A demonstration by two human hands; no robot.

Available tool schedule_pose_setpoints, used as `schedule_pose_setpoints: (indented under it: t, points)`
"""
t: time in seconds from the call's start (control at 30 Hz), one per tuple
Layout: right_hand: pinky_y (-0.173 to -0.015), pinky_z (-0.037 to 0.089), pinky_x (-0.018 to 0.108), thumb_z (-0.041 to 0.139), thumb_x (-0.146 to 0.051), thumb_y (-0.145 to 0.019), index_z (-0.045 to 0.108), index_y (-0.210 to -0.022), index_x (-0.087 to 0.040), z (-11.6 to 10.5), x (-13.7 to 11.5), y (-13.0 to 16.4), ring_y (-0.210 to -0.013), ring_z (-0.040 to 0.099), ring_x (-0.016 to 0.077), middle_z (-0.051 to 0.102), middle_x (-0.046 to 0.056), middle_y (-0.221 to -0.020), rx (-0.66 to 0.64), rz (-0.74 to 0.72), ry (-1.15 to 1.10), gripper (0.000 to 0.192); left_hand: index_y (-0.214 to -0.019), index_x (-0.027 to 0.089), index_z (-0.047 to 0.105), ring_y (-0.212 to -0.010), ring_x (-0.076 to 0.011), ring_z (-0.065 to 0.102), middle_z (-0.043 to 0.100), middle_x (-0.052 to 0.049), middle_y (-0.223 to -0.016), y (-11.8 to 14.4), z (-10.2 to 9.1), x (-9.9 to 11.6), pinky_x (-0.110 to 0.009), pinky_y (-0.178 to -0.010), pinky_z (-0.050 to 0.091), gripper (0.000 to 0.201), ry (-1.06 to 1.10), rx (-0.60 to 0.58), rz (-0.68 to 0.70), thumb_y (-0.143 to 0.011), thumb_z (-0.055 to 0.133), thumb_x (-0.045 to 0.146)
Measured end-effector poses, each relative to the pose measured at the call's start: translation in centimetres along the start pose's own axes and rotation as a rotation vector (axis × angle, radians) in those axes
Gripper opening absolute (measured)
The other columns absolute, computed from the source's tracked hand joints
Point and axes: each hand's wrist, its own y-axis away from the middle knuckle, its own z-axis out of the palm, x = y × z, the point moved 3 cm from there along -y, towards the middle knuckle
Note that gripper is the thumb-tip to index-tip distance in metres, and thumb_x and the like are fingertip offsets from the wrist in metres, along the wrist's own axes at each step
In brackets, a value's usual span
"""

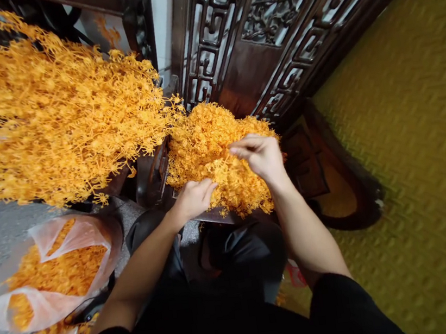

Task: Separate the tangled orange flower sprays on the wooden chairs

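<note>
A mound of small orange plastic sprigs (206,136), branching like artificial flower parts, lies in front of me on a dark wooden seat. At its near left edge is my left hand (196,199), thumb and fingers pinched together on an orange sprig. My right hand (260,156) hovers over the right side of the mound, its fingertips closed in a pinch. Whatever sits between those right fingertips is too small to make out. Loose sprigs fill the space between both hands.
A larger heap of orange branching pieces (64,116) rises at the left. Below it, a translucent plastic bag (103,226) holds more pieces on the grey floor. Carved dark wooden panels (251,70) stand behind the mound. A yellow-green textured surface (415,125) spans the right.
</note>
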Motion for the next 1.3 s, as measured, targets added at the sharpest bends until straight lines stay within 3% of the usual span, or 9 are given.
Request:
schedule_pose_setpoints:
  t: [0.1, 0.2, 0.37, 0.47, 0.63, 0.83, 0.97, 1.13, 1.3]
  points:
    - [-0.067, 0.056, 0.036, 0.073, -0.035, -0.083, 0.075, -0.086, -0.017, -2.2, 1.7, -0.3, -0.065, 0.064, 0.0169, 0.069, 0.003, -0.075, 0.35, 0.118, -0.145, 0.018, -0.073, 0.02, 0.059, -0.056, -0.0152, 0.052, 0.055, -0.003, -0.06, 0.3, -0.4, -0.6, -0.028, -0.059, 0.033, 0.04, -0.04, -0.015, 0.006, -0.105, 0.041, 0.036]
    - [-0.072, 0.057, 0.036, 0.066, -0.033, -0.089, 0.072, -0.096, -0.018, -1.6, 0.3, 0.7, -0.072, 0.066, 0.0176, 0.069, 0.004, -0.08, 0.059, 0.071, -0.111, 0.018, -0.077, 0.019, 0.062, -0.057, -0.0168, 0.056, 0.06, -0.005, -0.063, 0.4, -0.6, -0.8, -0.028, -0.059, 0.034, 0.039, -0.102, -0.065, 0.001, -0.105, 0.042, 0.038]
    - [-0.088, 0.053, 0.044, 0.042, -0.031, -0.102, 0.067, -0.122, -0.018, 1.5, -4.8, 4.2, -0.095, 0.06, 0.0238, 0.06, 0.01, -0.101, -0.372, -0.313, 0.22, 0.035, -0.084, 0.018, 0.07, -0.056, -0.0201, 0.06, 0.066, -0.009, -0.065, 0.1, -0.4, 0.0, -0.029, -0.059, 0.04, 0.036, -0.225, -0.164, 0.089, -0.103, 0.044, 0.034]
    - [-0.087, 0.053, 0.045, 0.054, -0.049, -0.099, 0.059, -0.139, -0.014, 2.9, -5.0, 4.9, -0.096, 0.058, 0.0268, 0.057, 0.012, -0.103, -0.545, -0.354, 0.385, 0.054, -0.087, 0.016, 0.072, -0.058, -0.0219, 0.064, 0.07, -0.012, -0.069, 0.1, 0.1, 0.6, -0.03, -0.06, 0.043, 0.032, -0.276, -0.224, 0.164, -0.101, 0.046, 0.027]
    - [-0.081, 0.051, 0.035, 0.06, -0.048, -0.098, 0.074, -0.108, -0.02, 3.0, -3.1, 4.4, -0.084, 0.062, 0.0193, 0.065, 0.007, -0.094, -0.904, -0.278, 0.272, 0.033, -0.099, 0.014, 0.073, -0.061, -0.0223, 0.069, 0.072, -0.011, -0.069, 0.6, 0.6, 1.3, -0.03, -0.06, 0.046, 0.035, -0.349, -0.293, 0.256, -0.104, 0.043, 0.032]
    - [-0.079, 0.049, 0.031, 0.079, -0.04, -0.085, 0.072, -0.095, -0.018, 2.5, -2.7, 4.5, -0.084, 0.065, 0.0183, 0.071, 0.005, -0.092, -0.925, -0.167, 0.227, 0.024, -0.092, 0.013, 0.07, -0.064, -0.0243, 0.071, 0.072, -0.012, -0.07, 0.8, 0.8, 2.0, -0.032, -0.061, 0.048, 0.036, -0.4, -0.317, 0.283, -0.105, 0.042, 0.03]
    - [-0.071, 0.05, 0.03, 0.076, -0.032, -0.087, 0.073, -0.084, -0.019, 0.7, -1.8, 3.7, -0.073, 0.067, 0.0164, 0.074, 0.003, -0.081, -0.726, -0.071, 0.118, 0.014, -0.091, 0.014, 0.071, -0.062, -0.0218, 0.069, 0.072, -0.01, -0.069, 0.8, 0.6, 1.9, -0.03, -0.059, 0.046, 0.037, -0.335, -0.31, 0.234, -0.105, 0.042, 0.033]
    - [-0.058, 0.047, 0.027, 0.088, -0.034, -0.073, 0.072, -0.08, -0.02, -6.2, 2.1, 1.2, -0.058, 0.059, 0.0129, 0.069, 0.0, -0.072, 0.228, 0.027, -0.274, 0.022, -0.084, 0.017, 0.069, -0.061, -0.0174, 0.064, 0.07, -0.006, -0.07, 1.1, -0.1, 0.6, -0.028, -0.059, 0.041, 0.036, -0.247, -0.298, 0.177, -0.105, 0.044, 0.033]
    - [-0.058, 0.044, 0.029, 0.079, -0.042, -0.081, 0.077, -0.101, -0.022, -4.0, 3.8, 3.8, -0.063, 0.054, 0.0128, 0.065, 0.002, -0.081, 0.046, 0.243, -0.45, 0.028, -0.078, 0.017, 0.061, -0.06, -0.0136, 0.058, 0.063, -0.001, -0.066, 0.6, -0.6, -0.5, -0.027, -0.059, 0.036, 0.034, -0.066, -0.145, 0.119, -0.105, 0.045, 0.031]
